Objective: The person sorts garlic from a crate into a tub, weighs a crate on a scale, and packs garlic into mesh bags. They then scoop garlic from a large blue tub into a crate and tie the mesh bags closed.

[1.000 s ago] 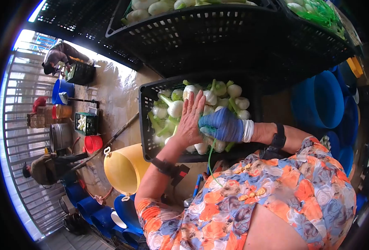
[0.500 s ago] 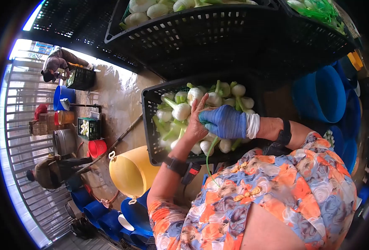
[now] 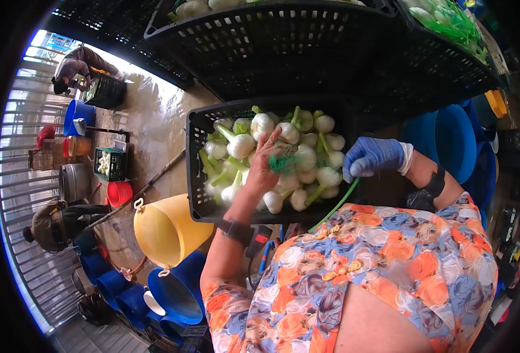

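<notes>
My bare left hand [image 3: 262, 167] is over a black crate [image 3: 196, 176] of white bulbs with green stems, which look like fresh garlic [image 3: 240, 146]. Its upper fingers are stretched out. A tuft of green netting [image 3: 283, 162] lies against its thumb side and seems held there; the thumb is hidden. Beyond the crate's right side, my right hand [image 3: 370, 157], in a blue knit glove, is closed with its fingertips on a thin green strand [image 3: 343, 199]. That strand runs down towards my flowered shirt.
Stacked black crates [image 3: 283, 47] with more bulbs stand beyond. A yellow tub [image 3: 169, 229] and several blue tubs [image 3: 177, 288] are at the left; another blue tub [image 3: 439, 144] is at the right. Two people work on the wet floor, one bent over a crate [image 3: 106, 91].
My right hand has parted from my left and moved right, off the bulbs, with the green strand. Green netting now shows by my left hand. The view has shifted slightly.
</notes>
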Tool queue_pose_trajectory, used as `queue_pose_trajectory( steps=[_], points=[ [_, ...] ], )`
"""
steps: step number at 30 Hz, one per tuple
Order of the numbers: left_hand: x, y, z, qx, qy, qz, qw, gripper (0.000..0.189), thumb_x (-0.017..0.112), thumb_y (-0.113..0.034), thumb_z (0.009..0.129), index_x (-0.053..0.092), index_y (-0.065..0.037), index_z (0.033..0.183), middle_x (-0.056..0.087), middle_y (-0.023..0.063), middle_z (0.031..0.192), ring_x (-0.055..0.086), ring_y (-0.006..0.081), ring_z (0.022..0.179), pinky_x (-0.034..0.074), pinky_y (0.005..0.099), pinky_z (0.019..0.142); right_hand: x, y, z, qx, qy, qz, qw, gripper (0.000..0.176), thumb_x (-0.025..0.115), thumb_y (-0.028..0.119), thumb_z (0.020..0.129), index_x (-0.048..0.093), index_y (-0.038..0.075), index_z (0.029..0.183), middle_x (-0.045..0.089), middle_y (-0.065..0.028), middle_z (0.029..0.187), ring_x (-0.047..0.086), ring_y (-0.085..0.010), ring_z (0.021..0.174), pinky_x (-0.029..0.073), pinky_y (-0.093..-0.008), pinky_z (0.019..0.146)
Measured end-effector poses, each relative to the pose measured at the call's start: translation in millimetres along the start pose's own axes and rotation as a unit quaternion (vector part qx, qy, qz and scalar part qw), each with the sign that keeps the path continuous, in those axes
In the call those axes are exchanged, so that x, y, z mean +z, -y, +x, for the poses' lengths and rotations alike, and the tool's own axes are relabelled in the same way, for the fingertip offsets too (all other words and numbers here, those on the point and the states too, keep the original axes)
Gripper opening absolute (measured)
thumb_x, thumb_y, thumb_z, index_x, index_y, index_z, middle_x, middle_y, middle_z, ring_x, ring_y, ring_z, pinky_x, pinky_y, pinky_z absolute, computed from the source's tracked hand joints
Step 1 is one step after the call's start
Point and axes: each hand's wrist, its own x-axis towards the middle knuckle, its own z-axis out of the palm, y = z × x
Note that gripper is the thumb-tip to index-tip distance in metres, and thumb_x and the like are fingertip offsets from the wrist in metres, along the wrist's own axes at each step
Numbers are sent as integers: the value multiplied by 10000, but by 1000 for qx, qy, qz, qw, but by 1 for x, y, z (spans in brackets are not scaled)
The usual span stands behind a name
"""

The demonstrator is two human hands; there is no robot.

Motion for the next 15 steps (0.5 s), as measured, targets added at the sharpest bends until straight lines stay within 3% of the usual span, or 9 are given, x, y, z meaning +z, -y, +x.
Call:
queue_pose_trajectory(
  steps=[2,4,6,8,9,11,12,14,15],
  points=[
    [0,-2,-1,-5,-7,-34,999,188,631,-91,784,690,-142,955,672,-23,1029,411,247,1295,134,436,1125,1,5,-13,27,107,19,994,324,678,335,823,680,16,769,548,9,569,466,-59,497,351,-201,462],
    [0,1,1,-17,17,-39,999,194,629,-73,778,692,-136,950,673,-7,1016,454,223,1257,166,419,1115,-5,8,-17,0,116,49,992,247,672,249,837,676,8,786,532,13,564,427,-46,455,321,-193,437],
    [2,2,1,-11,9,-38,999,192,642,-79,766,700,-140,939,672,0,1018,478,212,1226,198,405,1097,-17,20,-17,-89,-4,160,983,226,640,226,865,664,1,859,519,18,563,388,-27,423,292,-187,412],
    [1,0,1,-5,0,-37,999,191,655,-84,755,708,-144,928,671,8,1019,502,200,1195,229,390,1079,-16,38,3,-221,-107,261,934,297,632,290,873,643,-3,917,485,33,547,355,-17,394,264,-185,392],
    [1,-2,1,-13,1,-44,999,190,654,-82,754,710,-144,925,671,5,1021,498,193,1197,232,384,1077,-19,44,18,-222,-107,260,934,297,632,290,873,643,-3,917,485,33,547,355,-17,394,264,-185,392],
    [2,0,-1,-19,4,-50,999,190,652,-80,754,711,-143,923,672,2,1022,494,186,1200,236,378,1075,-24,44,44,-277,-232,240,901,555,653,456,819,583,-30,1077,410,62,536,346,-13,435,258,-166,424],
    [5,5,-4,-23,-2,-43,999,195,652,-77,750,711,-143,924,671,6,1028,491,183,1198,248,369,1068,-23,33,45,-280,-235,241,899,555,653,456,819,583,-30,1077,410,62,536,346,-13,435,258,-166,424],
    [4,9,-3,-21,-8,-35,999,200,653,-75,747,712,-143,926,669,9,1034,488,181,1196,260,360,1061,-25,5,44,-254,-185,44,948,657,659,517,793,557,-22,1155,421,64,588,353,-17,492,290,-180,465],
    [2,4,-3,-31,-6,-35,999,203,651,-73,745,710,-137,928,658,23,1069,490,193,1181,286,355,1045,-25,-2,41,-246,-126,28,961,683,716,488,753,537,20,1218,426,56,631,374,-27,555,333,-200,513]
  ],
)
